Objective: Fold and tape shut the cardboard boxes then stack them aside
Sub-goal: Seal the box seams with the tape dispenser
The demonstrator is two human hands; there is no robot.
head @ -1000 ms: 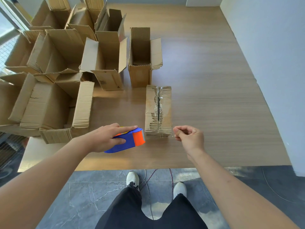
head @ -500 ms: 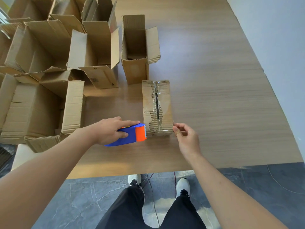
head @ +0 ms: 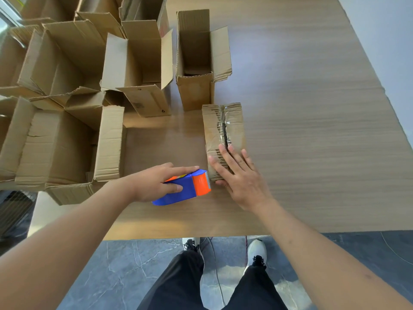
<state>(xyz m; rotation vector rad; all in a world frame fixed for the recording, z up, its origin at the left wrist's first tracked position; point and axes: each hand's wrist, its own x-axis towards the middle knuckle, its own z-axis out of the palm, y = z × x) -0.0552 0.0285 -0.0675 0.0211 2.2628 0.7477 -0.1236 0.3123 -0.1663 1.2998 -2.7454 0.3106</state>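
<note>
A small closed cardboard box (head: 232, 124) lies on the wooden table (head: 312, 130), with clear tape running along its top seam. My right hand (head: 239, 175) lies flat on the near end of this box, fingers straight and spread. My left hand (head: 156, 182) grips a blue and orange tape dispenser (head: 192, 186) just left of the box's near end, its toothed edge close to the box.
An open narrow box (head: 196, 63) stands just behind the taped one. Several more open cardboard boxes (head: 134, 70) crowd the left half of the table. A white wall (head: 384, 30) runs along the right. The table's near edge is above my feet.
My right hand has gone from pinching tape at the box's near corner to lying flat on its top. The dispenser has stayed beside the box's near end.
</note>
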